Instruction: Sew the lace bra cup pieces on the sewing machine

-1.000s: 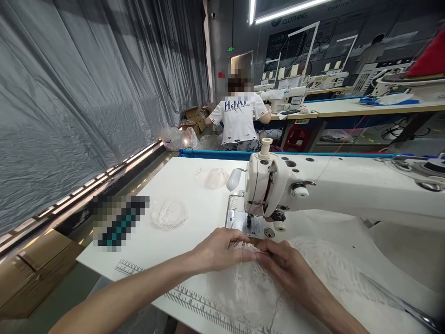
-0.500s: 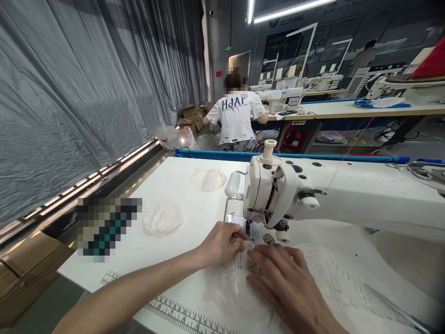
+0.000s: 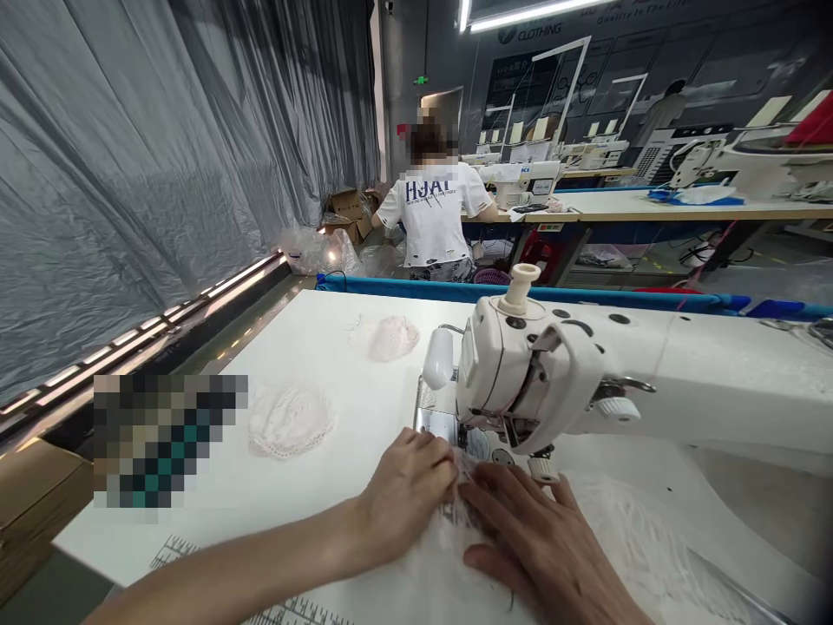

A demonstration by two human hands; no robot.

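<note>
My left hand [image 3: 409, 490] is closed, its fingers pinching the gathered edge of a sheer white lace fabric [image 3: 449, 542] just in front of the sewing machine's needle area. Beside it, my right hand [image 3: 534, 529] lies over the same fabric, fingers stretched out and thumb spread away from them. The white sewing machine [image 3: 501, 373] stands directly beyond both hands. Its presser foot is partly hidden behind its head and my fingers. Part of the lace is covered by my hands.
Two small lace pieces lie on the white table: one round [image 3: 291, 421], one farther back [image 3: 393, 338]. More lace [image 3: 644, 538] and a slim metal tool [image 3: 748, 590] rest at right. A printed ruler [image 3: 296, 612] marks the front edge. A co-worker [image 3: 436, 213] sits ahead.
My left fingers have curled tighter on the lace. My right thumb has moved lower, away from its fingers. The view has shifted slightly.
</note>
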